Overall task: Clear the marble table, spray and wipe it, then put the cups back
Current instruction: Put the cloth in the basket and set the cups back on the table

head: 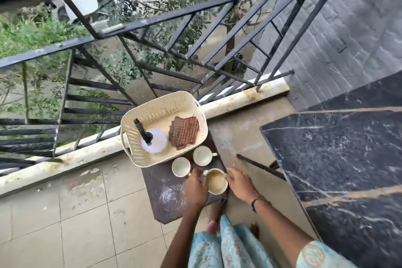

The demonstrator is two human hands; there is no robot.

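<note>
Three cream cups stand on a small dark side table (165, 193): one at the back (202, 155), one on the left (181, 166) and a front cup (216, 181). My left hand (195, 188) lies against the front cup's left side, its fingertips between that cup's handle and the left cup. My right hand (238, 183) touches the front cup's right rim with relaxed fingers. Neither hand plainly grips anything. The black marble table (339, 159), veined white and gold, is on the right with nothing on its visible top.
A cream plastic basket (189, 100) on the side table's far end holds a white spray bottle (153, 140) with a black nozzle and a folded checked cloth (185, 132). A black metal balcony railing (134, 28) runs behind. Beige floor tiles (76, 213) spread to the left.
</note>
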